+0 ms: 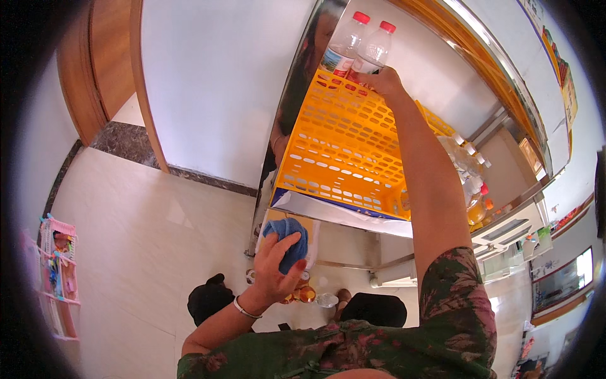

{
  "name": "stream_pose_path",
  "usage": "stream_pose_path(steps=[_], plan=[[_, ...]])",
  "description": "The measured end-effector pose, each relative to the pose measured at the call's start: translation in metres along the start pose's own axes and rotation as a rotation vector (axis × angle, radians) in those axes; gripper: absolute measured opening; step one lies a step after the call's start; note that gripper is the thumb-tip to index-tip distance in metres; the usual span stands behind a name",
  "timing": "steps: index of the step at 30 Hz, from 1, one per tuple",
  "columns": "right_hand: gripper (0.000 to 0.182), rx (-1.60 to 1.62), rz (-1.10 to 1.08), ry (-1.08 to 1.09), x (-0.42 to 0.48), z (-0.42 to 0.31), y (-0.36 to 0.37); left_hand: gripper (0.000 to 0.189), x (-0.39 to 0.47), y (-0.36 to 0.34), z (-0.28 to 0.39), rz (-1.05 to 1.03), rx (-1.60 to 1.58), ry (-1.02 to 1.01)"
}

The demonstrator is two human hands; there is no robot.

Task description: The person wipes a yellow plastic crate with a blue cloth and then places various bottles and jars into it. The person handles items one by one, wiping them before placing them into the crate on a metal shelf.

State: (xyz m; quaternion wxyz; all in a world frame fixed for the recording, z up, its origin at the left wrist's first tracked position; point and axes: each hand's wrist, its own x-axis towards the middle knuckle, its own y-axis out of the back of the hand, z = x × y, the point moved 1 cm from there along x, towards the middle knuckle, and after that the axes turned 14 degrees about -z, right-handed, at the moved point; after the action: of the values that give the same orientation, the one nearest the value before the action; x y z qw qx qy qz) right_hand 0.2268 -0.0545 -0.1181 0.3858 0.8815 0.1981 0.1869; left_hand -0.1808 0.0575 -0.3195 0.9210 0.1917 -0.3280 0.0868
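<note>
My left hand (277, 267) grips a crumpled blue cloth (289, 241) below the front edge of a shelf. Across a yellow perforated plastic basket (345, 113), my right arm stretches to the far end. There my right hand (384, 83) is at the lower part of a clear plastic bottle with a red cap (376, 45). Its fingers are partly hidden, so whether they grip the bottle or the basket rim is unclear. A second red-capped bottle (348, 40) stands beside it, to the left. No items show in the basket's near compartment.
Several bottles (468, 161) with white, red and orange caps stand right of the basket. More bottles (305, 293) are on the floor near my feet. A pink rack (59, 275) stands at the left, and a wooden door frame (142, 85) at upper left.
</note>
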Motion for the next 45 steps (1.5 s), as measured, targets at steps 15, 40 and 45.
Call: stream_pose_path(steps=[15,40,45], plan=[[0.054,0.105,-0.119,-0.059,-0.021,-0.028,-0.001,0.039,-0.001,-0.002,-0.003,-0.005,0.005,0.004],[0.053,0.029,-0.064,-0.015,-0.027,-0.027,0.0,0.038,0.001,-0.004,-0.005,0.004,0.006,-0.003],[0.056,0.009,-0.099,-0.071,-0.035,-0.035,-0.001,0.037,-0.002,-0.002,-0.003,0.004,0.018,0.014]])
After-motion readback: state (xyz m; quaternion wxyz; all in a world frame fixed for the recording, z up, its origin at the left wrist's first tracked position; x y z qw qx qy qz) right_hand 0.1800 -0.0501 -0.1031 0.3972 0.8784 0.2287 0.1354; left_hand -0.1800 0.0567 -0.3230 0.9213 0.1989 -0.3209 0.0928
